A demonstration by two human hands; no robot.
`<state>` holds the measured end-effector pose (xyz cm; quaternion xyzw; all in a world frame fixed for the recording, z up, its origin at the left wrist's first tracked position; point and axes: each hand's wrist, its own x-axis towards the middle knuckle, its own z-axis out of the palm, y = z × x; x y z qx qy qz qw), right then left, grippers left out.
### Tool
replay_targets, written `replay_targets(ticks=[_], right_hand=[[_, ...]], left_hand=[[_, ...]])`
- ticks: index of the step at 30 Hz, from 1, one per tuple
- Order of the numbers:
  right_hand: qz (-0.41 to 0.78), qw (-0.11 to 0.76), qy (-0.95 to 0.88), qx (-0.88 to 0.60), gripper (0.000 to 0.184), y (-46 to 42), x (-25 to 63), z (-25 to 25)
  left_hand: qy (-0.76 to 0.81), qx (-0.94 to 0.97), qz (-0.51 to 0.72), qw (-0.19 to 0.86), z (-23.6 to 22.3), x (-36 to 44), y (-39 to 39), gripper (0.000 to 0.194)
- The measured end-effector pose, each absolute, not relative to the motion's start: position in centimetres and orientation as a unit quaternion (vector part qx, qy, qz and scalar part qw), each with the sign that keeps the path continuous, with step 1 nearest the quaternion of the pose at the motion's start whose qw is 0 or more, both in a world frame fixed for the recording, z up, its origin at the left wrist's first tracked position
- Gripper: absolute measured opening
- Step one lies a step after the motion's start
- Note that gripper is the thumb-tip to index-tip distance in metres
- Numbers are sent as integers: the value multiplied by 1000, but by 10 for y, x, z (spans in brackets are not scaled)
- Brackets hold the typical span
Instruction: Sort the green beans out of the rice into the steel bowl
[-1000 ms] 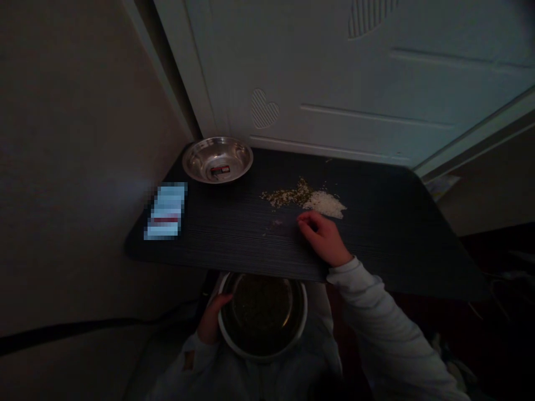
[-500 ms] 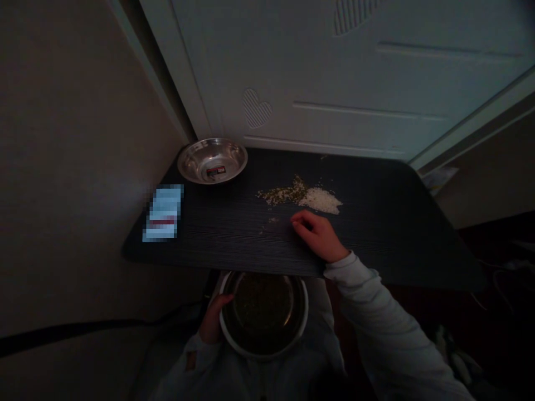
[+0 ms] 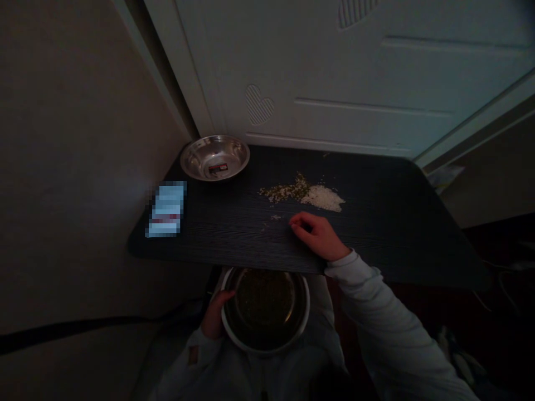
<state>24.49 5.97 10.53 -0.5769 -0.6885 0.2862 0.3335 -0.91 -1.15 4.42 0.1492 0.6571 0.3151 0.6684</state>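
Note:
My left hand (image 3: 216,313) grips the left rim of a round metal bowl (image 3: 307,303) on my lap, thumb over the edge. Dark green contents cover the bowl's bottom, too dim to make out singly. My right hand (image 3: 315,233) hovers at or just above the dark table, its fingers curled and pinched together; whatever they hold, if anything, is hidden. Just beyond it lies a heap of white rice (image 3: 324,197). Joined to the heap on its left is a spread of green beans mixed with rice (image 3: 288,192). A few stray grains (image 3: 276,217) lie left of my fingertips.
A shiny steel bowl (image 3: 215,155) with a label inside stands at the table's back left. A blurred-out phone-like object (image 3: 167,209) lies at the left edge of the dark table (image 3: 397,223). A white door (image 3: 334,72) rises behind, and a wall (image 3: 75,167) borders the left.
The camera view has shifted slightly. My right hand has barely moved, still pinched near the grains, and my left hand keeps its hold on the bowl.

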Motion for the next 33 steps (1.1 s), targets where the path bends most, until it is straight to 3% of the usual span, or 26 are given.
replay_targets(ticks=[8, 14, 28, 33], right_hand=[[271, 362, -664, -596, 13, 62, 244, 102], [272, 362, -661, -598, 12, 61, 244, 103], [279, 344, -680, -585, 14, 63, 236, 103], [260, 307, -715, -572, 10, 64, 225, 103]], left_hand=[[647, 129, 334, 673, 58, -4, -11, 15], [645, 182, 371, 643, 39, -16, -17, 12], [637, 139, 326, 685, 49, -10, -14, 18], [657, 162, 337, 654, 52, -11, -12, 17]])
